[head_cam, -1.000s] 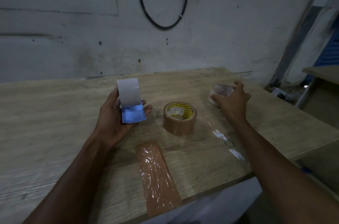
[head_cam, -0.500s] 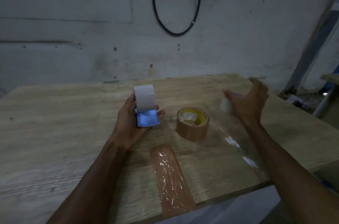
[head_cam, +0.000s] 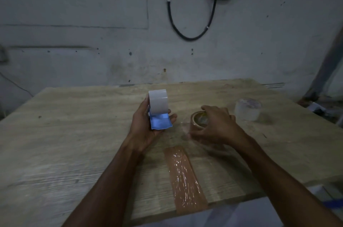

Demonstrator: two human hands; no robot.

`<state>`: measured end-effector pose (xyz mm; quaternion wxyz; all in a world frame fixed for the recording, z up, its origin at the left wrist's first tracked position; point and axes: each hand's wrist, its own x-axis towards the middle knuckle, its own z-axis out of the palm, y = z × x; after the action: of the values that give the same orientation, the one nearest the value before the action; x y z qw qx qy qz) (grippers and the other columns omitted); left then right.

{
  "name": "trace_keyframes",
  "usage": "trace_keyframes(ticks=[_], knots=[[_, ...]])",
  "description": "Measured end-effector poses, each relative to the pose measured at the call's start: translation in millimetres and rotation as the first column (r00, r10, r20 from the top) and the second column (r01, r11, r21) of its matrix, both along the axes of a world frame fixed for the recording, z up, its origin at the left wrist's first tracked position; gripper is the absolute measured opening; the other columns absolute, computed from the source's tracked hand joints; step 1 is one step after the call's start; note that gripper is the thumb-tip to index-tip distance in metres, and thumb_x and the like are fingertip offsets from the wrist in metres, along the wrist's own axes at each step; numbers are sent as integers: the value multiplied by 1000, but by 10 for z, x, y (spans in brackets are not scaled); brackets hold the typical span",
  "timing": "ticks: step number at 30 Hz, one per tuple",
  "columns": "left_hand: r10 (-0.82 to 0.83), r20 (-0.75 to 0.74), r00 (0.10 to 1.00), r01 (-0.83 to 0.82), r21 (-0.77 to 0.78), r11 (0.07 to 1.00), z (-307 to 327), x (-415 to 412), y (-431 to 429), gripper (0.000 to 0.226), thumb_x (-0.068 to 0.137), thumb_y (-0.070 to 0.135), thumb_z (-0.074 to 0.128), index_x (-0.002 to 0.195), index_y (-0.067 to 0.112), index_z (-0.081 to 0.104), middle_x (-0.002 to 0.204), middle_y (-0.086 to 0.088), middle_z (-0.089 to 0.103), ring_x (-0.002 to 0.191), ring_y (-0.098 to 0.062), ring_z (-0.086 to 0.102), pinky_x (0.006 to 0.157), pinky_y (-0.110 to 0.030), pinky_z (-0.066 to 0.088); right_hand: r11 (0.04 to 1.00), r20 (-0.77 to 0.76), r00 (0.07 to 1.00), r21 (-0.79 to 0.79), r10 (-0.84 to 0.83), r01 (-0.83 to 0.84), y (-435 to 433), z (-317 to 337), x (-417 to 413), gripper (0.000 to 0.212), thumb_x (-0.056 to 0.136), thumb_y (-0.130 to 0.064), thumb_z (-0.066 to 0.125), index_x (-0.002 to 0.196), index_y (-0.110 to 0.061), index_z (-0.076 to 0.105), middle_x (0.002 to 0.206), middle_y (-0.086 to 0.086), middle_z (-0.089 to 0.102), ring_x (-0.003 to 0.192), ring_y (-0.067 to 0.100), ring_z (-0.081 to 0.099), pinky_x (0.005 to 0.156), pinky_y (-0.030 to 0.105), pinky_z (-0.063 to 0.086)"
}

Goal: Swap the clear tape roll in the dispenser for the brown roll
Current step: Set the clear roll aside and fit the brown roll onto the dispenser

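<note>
My left hand (head_cam: 146, 130) holds the tape dispenser (head_cam: 159, 109) upright above the table; it has a white curved hood and a blue front plate. The brown tape roll (head_cam: 197, 121) lies flat on the wooden table (head_cam: 74, 134), and my right hand (head_cam: 217, 126) rests over it with fingers curled around its rim. The clear tape roll (head_cam: 246, 109) stands on the table farther right, apart from both hands.
A strip of brown tape (head_cam: 183, 174) is stuck along the table toward its near edge. A black cable loop (head_cam: 191, 22) hangs on the grey wall behind. The table's right edge drops off beyond the clear roll.
My right hand set the clear roll down at the right, let go, and moved left onto the brown roll. My left hand kept holding the dispenser.
</note>
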<state>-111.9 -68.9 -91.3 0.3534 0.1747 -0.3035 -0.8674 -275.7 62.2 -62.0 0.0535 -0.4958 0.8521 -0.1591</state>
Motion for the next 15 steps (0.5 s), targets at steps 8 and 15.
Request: trace_keyframes(ticks=[8,15], knots=[[7,-6,1000,-7,22,1000,12,-18,-34,45,98,46,47,114,6,61,109,-19,61,97,-30,61,80,-49,59,1000,-26,1000,20,-17,17,-16,18,-21,116,63,-71,75,152,-16,26,157,7,34,141,33,30,110,45,30],[11,-61,998,-9,37,999,53,-2,-1,42,93,45,51,106,6,61,107,-21,58,99,-33,55,81,-48,58,964,134,990,-257,-31,65,-142,169,-50,113,59,-59,85,148,-12,35,146,11,50,132,31,46,101,38,44]])
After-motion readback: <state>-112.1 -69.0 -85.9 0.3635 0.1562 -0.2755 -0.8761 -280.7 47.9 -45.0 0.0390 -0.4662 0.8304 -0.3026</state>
